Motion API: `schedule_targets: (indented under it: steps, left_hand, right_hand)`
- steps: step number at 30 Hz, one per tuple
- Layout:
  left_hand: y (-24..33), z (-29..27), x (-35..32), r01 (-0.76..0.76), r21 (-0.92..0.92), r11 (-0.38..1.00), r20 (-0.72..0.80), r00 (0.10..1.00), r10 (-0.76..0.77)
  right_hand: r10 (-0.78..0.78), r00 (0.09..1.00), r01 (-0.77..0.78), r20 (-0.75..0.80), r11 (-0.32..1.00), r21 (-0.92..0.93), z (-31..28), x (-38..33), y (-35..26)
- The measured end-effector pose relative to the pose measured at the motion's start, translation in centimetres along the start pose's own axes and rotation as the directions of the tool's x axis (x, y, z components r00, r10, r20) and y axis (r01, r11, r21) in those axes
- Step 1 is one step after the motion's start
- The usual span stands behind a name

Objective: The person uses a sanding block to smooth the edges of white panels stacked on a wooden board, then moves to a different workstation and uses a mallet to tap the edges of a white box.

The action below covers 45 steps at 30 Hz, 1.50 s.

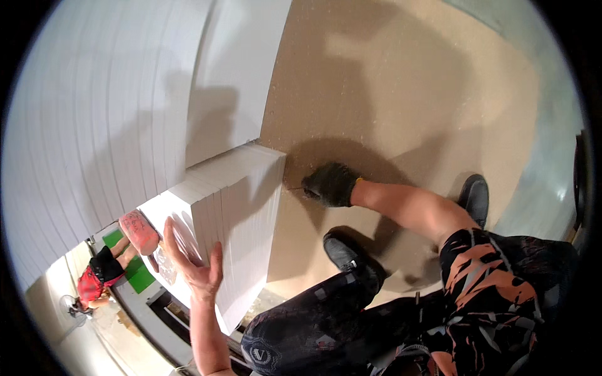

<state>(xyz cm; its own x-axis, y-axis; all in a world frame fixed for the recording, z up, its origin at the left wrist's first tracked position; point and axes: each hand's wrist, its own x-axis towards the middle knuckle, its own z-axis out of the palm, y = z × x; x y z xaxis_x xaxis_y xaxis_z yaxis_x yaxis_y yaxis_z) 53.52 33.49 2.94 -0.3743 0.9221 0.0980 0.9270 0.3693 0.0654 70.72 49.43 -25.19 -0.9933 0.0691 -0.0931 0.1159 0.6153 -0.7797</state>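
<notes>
My bare left hand lies with its fingers spread against the near end of a stack of white panels. Beside its fingertips is a rounded pinkish-red object with dark markings; its kind is unclear. My right hand, in a dark glove, is closed low over the brown surface, just right of the stack's corner. A thin dark line shows at its fingers, too faint to tell what they hold, if anything.
Tall white panels stand close together on the left. My dark shoes are on the brown surface. Beyond the stack at lower left, another person in a red top is near a green surface. A grey floor area lies at right.
</notes>
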Motion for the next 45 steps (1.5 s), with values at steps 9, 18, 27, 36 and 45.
schedule_targets:
  steps: [9,18,27,36,45]
  left_hand:
    - [1.1,-0.6,7.2,-0.294,0.018,0.956,0.097,0.952,0.291]
    - [5.2,-0.4,10.1,-0.183,0.121,0.976,0.204,0.966,0.156]
    - [5.5,1.2,9.5,-0.137,0.083,0.987,0.092,0.987,0.129]
    - [4.7,1.2,9.2,-0.150,0.033,0.988,0.032,0.988,0.148]
    - [5.3,1.7,9.5,-0.147,0.079,0.986,0.033,0.989,0.145]
  right_hand:
    - [0.025,0.989,-0.030,-0.143,0.999,-0.033,1.0,-0.7,0.1]
    - [0.054,0.984,-0.067,-0.172,0.995,-0.071,1.3,-0.9,0.1]
    - [0.035,0.985,-0.058,-0.169,0.989,-0.134,1.2,-1.1,0.3]
    - [-0.007,0.980,-0.028,-0.196,0.984,-0.175,1.5,-0.6,0.0]
    - [-0.090,0.975,0.034,-0.205,0.965,-0.262,2.5,-1.0,1.1]
